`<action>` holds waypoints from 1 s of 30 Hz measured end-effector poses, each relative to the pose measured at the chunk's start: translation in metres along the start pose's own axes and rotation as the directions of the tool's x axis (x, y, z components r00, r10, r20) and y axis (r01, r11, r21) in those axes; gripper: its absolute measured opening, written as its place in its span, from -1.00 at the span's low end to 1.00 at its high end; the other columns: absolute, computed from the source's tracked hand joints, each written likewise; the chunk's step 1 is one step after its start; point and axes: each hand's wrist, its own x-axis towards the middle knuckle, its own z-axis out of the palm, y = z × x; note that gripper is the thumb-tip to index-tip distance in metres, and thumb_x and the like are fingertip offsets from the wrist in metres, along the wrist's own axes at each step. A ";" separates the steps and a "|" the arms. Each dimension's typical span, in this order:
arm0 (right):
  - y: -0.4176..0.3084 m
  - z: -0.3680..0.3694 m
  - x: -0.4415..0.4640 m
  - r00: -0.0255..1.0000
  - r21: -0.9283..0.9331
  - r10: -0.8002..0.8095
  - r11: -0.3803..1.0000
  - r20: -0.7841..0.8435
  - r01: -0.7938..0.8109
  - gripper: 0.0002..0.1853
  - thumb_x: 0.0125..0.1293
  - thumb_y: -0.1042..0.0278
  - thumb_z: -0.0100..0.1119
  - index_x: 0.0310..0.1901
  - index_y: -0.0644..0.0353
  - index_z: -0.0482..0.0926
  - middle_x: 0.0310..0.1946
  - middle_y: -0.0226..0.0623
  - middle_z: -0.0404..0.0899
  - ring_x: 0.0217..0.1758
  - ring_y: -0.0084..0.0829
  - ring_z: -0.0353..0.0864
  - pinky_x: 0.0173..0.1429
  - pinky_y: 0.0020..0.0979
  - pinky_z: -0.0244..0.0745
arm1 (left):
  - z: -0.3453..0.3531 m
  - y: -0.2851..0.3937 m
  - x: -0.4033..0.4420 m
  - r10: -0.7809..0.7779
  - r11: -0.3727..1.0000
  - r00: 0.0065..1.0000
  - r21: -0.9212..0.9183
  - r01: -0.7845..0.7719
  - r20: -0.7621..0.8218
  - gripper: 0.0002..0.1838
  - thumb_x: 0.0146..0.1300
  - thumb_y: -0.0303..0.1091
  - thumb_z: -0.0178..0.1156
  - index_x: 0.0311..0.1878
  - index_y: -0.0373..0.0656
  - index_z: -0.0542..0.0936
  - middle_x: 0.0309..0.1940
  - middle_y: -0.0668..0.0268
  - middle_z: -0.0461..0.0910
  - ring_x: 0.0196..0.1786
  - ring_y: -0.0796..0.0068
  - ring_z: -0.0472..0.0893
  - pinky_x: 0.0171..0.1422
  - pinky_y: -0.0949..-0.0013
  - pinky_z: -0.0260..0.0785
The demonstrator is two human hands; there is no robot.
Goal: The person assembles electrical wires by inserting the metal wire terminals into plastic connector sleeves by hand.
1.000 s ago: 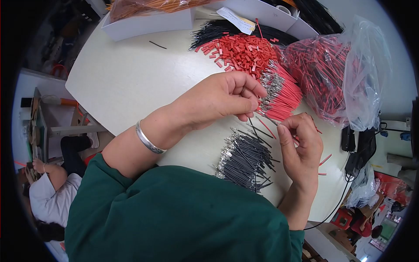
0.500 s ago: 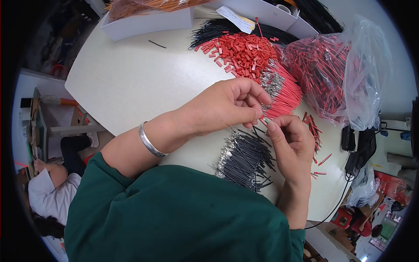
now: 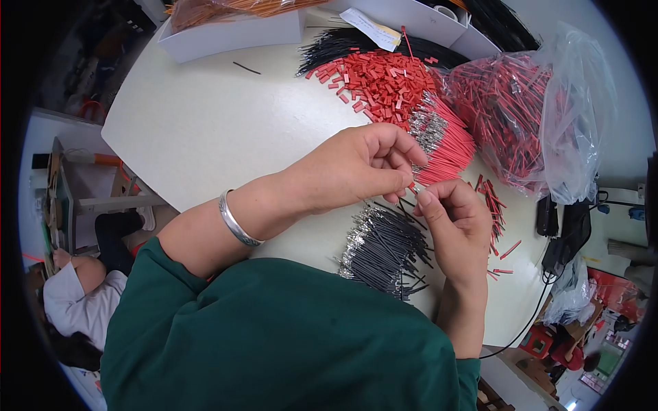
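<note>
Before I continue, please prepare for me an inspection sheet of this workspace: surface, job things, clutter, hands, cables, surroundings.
Surface: pale tabletop; one short dark wire lies apart.
Job's things: heaped red pieces; red wires and black wires with silvery ends, in separate piles.
Clutter: paper slip, white box, plastic bag beside the red wires.
Hands: left hand pinches a small red piece; right hand meets it, its grip unclear.
Cables: black cable at the table's right edge.
Surroundings: another person at left; red stool at right.

A broad pale table (image 3: 205, 116) stands beside a light grey wall (image 3: 600, 31), with a white-framed bench (image 3: 116, 203) at far left.
</note>
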 end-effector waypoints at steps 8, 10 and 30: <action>0.008 0.002 0.001 0.998 -0.121 -0.061 0.991 0.003 0.061 -0.89 0.43 0.46 0.32 -0.20 0.33 0.63 -0.44 -0.44 0.65 -0.41 -0.70 0.54 -0.29 -0.58 0.44 | 0.003 -0.007 0.000 0.027 0.998 1.000 0.049 -0.026 -0.015 -0.74 0.44 -0.55 0.24 0.15 -0.26 0.54 -0.19 0.36 0.63 -0.20 0.66 0.63 -0.03 0.52 0.57; 0.003 0.001 0.002 1.000 -0.058 -0.024 0.998 0.006 0.024 -0.89 0.43 0.46 0.32 -0.20 0.33 0.63 -0.45 -0.44 0.65 -0.42 -0.70 0.53 -0.30 -0.57 0.43 | 0.005 -0.008 -0.001 0.032 0.999 0.999 0.027 -0.032 -0.022 -0.74 0.44 -0.54 0.24 0.15 -0.27 0.54 -0.18 0.36 0.63 -0.19 0.65 0.63 -0.03 0.52 0.57; 0.006 0.006 0.001 0.994 -0.215 -0.112 0.971 -0.009 0.107 -0.94 0.39 0.52 0.27 -0.18 0.33 0.63 -0.48 -0.41 0.57 -0.46 -0.66 0.44 -0.36 -0.52 0.38 | 0.013 -0.002 -0.006 -0.089 0.987 0.990 0.121 0.102 -0.110 -0.88 0.48 -0.45 0.25 -0.06 -0.31 0.62 -0.25 0.31 0.68 -0.28 0.62 0.67 -0.17 0.51 0.60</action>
